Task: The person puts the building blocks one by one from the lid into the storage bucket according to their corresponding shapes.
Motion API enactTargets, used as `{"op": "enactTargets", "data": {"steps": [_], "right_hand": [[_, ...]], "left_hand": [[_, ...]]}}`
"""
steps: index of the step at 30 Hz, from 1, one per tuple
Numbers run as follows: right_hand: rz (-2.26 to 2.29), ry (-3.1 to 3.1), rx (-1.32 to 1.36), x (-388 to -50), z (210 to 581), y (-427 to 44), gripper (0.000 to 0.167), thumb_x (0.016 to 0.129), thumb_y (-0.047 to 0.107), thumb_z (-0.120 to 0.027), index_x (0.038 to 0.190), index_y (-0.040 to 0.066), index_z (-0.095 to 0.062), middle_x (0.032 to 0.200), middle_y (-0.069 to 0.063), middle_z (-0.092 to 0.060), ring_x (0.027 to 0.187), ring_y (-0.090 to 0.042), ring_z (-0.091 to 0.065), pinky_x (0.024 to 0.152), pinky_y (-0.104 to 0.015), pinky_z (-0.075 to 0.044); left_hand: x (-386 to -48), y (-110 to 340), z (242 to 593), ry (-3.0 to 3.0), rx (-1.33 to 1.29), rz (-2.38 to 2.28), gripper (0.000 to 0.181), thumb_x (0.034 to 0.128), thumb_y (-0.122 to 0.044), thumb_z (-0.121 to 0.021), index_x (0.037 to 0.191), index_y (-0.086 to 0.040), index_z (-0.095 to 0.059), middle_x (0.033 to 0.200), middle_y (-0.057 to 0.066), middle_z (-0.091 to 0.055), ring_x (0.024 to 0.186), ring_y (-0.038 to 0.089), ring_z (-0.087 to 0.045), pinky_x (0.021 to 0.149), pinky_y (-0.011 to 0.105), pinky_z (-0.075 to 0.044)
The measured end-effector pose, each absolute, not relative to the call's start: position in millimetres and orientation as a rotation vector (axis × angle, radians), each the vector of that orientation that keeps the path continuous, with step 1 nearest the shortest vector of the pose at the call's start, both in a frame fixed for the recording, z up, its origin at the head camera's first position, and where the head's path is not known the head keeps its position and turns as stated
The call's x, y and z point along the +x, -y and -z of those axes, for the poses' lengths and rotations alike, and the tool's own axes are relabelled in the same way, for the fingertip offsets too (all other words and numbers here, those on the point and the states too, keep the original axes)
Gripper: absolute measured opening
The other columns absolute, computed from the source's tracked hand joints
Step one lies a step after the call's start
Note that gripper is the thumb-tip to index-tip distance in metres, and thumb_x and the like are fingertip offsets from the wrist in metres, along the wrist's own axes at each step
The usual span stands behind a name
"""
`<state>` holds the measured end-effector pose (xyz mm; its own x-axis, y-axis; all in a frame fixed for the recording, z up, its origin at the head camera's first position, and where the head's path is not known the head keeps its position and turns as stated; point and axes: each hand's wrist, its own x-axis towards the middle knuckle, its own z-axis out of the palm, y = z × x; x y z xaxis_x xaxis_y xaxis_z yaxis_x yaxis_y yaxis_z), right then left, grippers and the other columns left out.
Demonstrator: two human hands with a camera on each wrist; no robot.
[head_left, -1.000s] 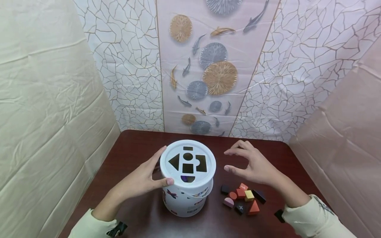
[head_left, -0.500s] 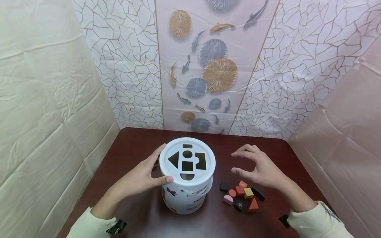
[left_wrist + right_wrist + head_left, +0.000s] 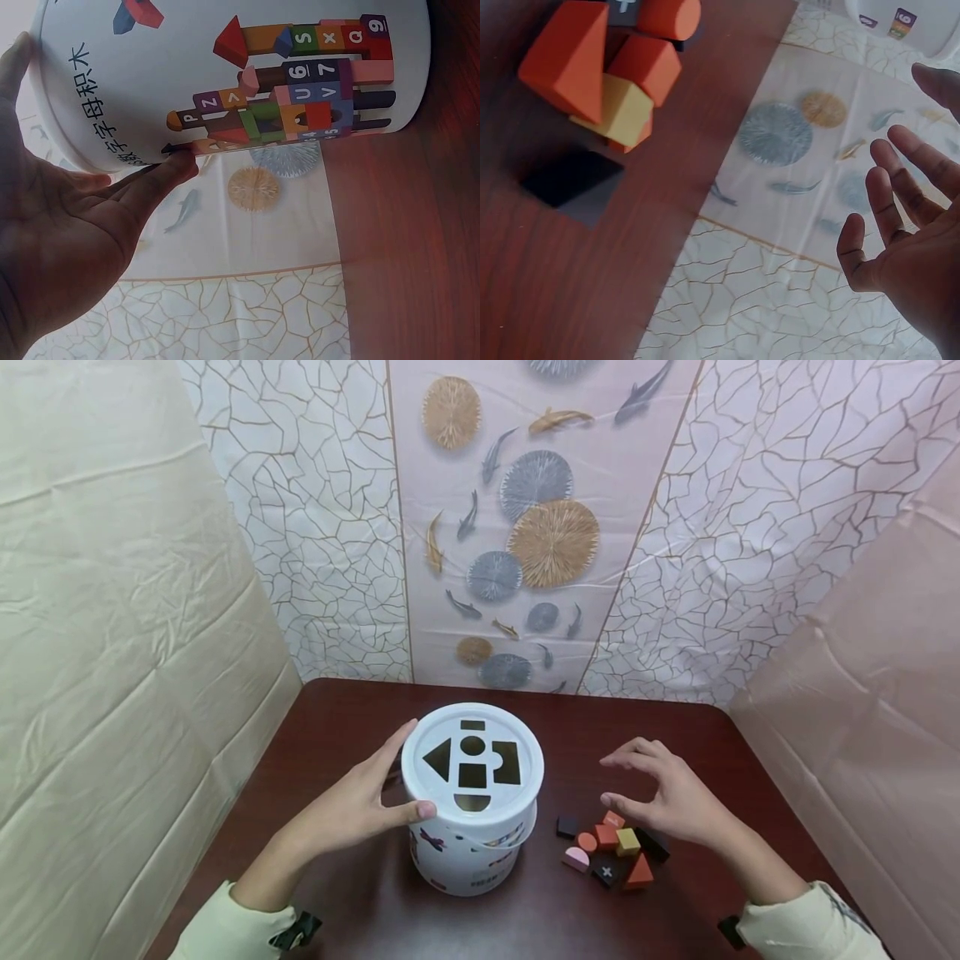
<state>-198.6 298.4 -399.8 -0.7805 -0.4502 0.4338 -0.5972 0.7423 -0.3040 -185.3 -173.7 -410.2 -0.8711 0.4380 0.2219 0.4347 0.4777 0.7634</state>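
A white toy bucket (image 3: 465, 860) stands upright on the table, its white lid (image 3: 517, 777) cut with triangular, round, square, half-round and other holes. My left hand (image 3: 352, 806) holds the bucket at the left of its rim, thumb at the front and a finger toward the back. In the left wrist view, fingertips touch the printed wall of the bucket (image 3: 315, 30). My right hand (image 3: 671, 793) hovers to the right with spread, bent fingers and nothing in it. Below it lie several toy blocks, among them a yellow block (image 3: 627, 842), a red triangular block (image 3: 639, 872) and a pink half-round block (image 3: 576, 859).
Black blocks (image 3: 567, 827) lie at the edges of the pile. The bucket's white handle (image 3: 528, 831) hangs down at its right side. A patterned cloth (image 3: 495, 527) stands behind the dark red table (image 3: 352, 710), with plain cloth at both sides.
My right hand has moved right, away from the bucket and over toward the blocks' right side. A purple patch seen in the half-round hole is gone. My left hand stays put.
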Motion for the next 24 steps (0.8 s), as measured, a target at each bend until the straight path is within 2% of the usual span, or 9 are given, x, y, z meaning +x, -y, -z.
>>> {"op": "enactTargets", "data": {"steps": [8,15,22,24], "right_hand": [[-0.600,2.672,0.789,-194,423,-315,0.041,0.083,0.017,-0.098,0.120,0.027,-0.081,0.116,0.013,-0.071,0.106,-0.019,-0.067,0.089,-0.038,-0.059],[-0.611,2.762,0.735,-190,439,-332,0.040,0.082,0.010,-0.096,0.118,0.023,-0.081,0.114,0.006,-0.072,0.103,-0.025,-0.070,0.087,-0.042,-0.061],[-0.613,2.870,0.690,-192,454,-347,0.038,0.082,0.006,-0.094,0.117,0.017,-0.081,0.117,0.005,-0.073,0.104,-0.023,-0.069,0.087,-0.044,-0.061],[-0.617,2.910,0.691,-192,456,-350,0.037,0.083,0.006,-0.092,0.117,0.017,-0.081,0.118,0.004,-0.073,0.106,-0.023,-0.069,0.086,-0.040,-0.059]], "left_hand": [[-186,175,411,-2.729,0.819,-1.363,0.118,0.0895,-0.059,-0.089,0.177,-0.040,-0.013,0.177,-0.001,-0.041,0.157,0.024,-0.051,0.127,0.061,-0.042],[-186,175,410,-2.728,0.827,-1.361,0.118,0.0894,-0.060,-0.089,0.177,-0.042,-0.013,0.177,-0.002,-0.039,0.158,0.024,-0.050,0.128,0.061,-0.042],[-185,175,410,-2.720,0.807,-1.356,0.117,0.0896,-0.062,-0.088,0.177,-0.043,-0.012,0.177,-0.003,-0.039,0.156,0.023,-0.052,0.126,0.061,-0.044],[-185,175,410,-2.722,0.800,-1.352,0.117,0.0898,-0.062,-0.087,0.177,-0.043,-0.011,0.177,-0.003,-0.039,0.156,0.023,-0.053,0.126,0.061,-0.044]]}}
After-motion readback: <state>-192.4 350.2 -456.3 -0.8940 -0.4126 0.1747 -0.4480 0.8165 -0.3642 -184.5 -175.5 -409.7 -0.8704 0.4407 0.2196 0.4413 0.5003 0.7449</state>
